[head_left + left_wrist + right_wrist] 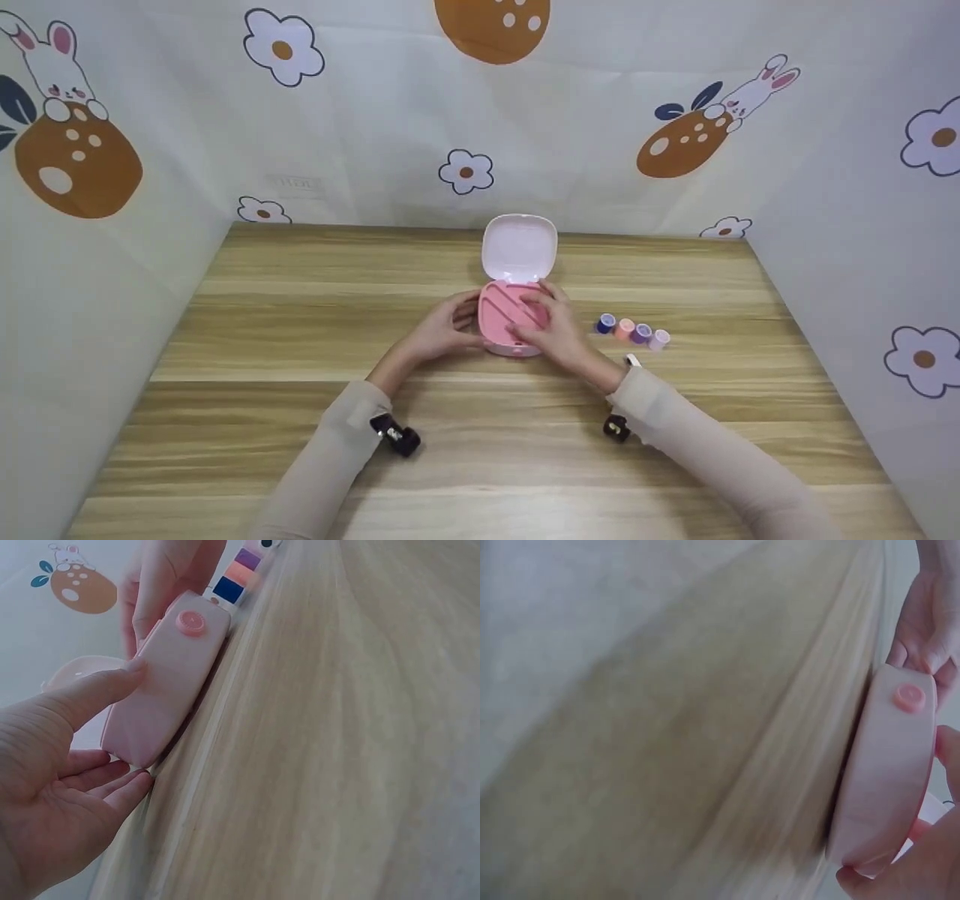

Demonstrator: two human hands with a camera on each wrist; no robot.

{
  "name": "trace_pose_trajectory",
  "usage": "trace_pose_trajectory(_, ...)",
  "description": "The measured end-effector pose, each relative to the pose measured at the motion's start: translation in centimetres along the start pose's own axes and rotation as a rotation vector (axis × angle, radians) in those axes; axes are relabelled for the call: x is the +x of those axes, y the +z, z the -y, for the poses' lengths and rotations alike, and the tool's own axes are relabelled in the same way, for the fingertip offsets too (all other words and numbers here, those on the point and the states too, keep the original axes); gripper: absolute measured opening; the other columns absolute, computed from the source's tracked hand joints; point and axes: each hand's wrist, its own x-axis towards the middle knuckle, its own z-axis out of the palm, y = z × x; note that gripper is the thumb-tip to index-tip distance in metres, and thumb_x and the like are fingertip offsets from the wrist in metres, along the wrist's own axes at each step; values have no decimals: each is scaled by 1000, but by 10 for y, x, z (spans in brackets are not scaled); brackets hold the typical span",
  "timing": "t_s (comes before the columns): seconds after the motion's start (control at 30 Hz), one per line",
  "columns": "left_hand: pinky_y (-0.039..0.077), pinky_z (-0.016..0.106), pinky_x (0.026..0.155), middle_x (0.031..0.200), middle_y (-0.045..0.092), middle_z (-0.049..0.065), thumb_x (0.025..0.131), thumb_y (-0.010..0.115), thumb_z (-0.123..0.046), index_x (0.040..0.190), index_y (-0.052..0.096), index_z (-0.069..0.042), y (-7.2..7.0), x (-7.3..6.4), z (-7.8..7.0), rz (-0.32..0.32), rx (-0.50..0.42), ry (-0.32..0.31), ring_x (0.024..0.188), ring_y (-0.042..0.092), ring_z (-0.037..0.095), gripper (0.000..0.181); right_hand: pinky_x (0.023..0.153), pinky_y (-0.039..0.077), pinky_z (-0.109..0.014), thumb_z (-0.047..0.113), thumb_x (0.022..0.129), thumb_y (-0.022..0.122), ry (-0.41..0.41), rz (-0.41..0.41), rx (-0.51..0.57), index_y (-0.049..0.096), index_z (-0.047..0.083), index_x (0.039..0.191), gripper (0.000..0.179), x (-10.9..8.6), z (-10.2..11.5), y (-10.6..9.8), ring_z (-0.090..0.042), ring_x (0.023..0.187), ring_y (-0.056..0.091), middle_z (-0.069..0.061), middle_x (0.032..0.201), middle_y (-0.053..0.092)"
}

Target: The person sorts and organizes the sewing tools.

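A small pink box stands on the table with its white lid raised at the back. Inside lies a darker pink insert with diagonal grooves. My left hand grips the box's left side; in the left wrist view its thumb presses the front wall near a round pink button, with the other fingers at the end. From the right, my right hand reaches over the box. Its thumb and forefinger bend onto the insert, while another fingertip touches the box's lower side in the right wrist view.
To the right of the box, several small capped pots stand in a row: dark blue, orange, purple and pale pink. A patterned cloth wall rises behind the wooden table.
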Motion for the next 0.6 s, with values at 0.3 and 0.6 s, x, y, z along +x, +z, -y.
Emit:
trace_pose_trajectory(0.3, 38, 46, 125, 160, 38, 36, 84, 80, 9, 158, 29, 14, 1, 0, 1, -4, -19, 37, 150, 40, 49, 90, 126, 32, -58, 10, 84, 87, -24, -52, -29, 73, -8, 116, 39, 0, -1, 5, -50, 144, 45, -31, 153, 48)
trace_pose_trajectory(0.6, 36, 46, 126, 162, 36, 35, 83, 78, 11, 159, 29, 13, 1, -1, 2, 1, -26, 36, 151, 38, 48, 90, 123, 39, -56, 11, 82, 89, -39, -103, -75, 75, -8, 113, 38, -1, 1, 8, -49, 139, 51, -29, 148, 54)
